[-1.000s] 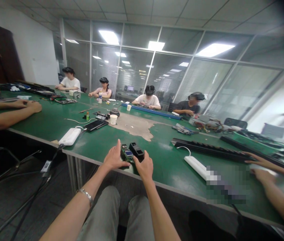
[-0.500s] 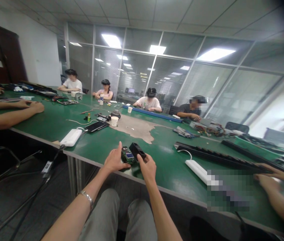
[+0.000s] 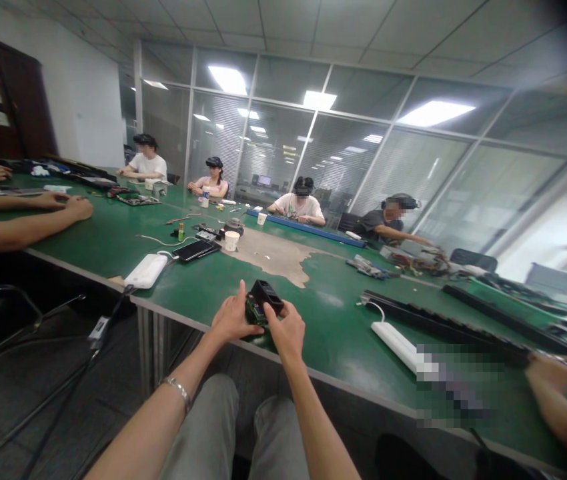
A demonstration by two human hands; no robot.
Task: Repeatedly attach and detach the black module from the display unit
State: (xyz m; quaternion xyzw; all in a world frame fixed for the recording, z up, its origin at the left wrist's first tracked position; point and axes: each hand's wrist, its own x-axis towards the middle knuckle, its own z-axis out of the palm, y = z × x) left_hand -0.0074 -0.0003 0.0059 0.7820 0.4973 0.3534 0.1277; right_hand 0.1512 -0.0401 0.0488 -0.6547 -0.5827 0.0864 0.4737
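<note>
My left hand grips a small green circuit board at the table's near edge, thumb and fingers on either side of it. In my right hand is a black rectangular plastic housing with openings in its face. The housing sits right up against the board and covers part of it. Whether the two parts are joined, I cannot tell. Both are held close above the green table.
A white power strip and a dark phone lie to the left, near a paper cup. Another white power strip and a long black rail lie to the right. Several people sit around the table.
My right hand has brought the black housing left onto the circuit board, closing the gap between them. At the far right, a person has stretched an arm toward a pile of cables.
</note>
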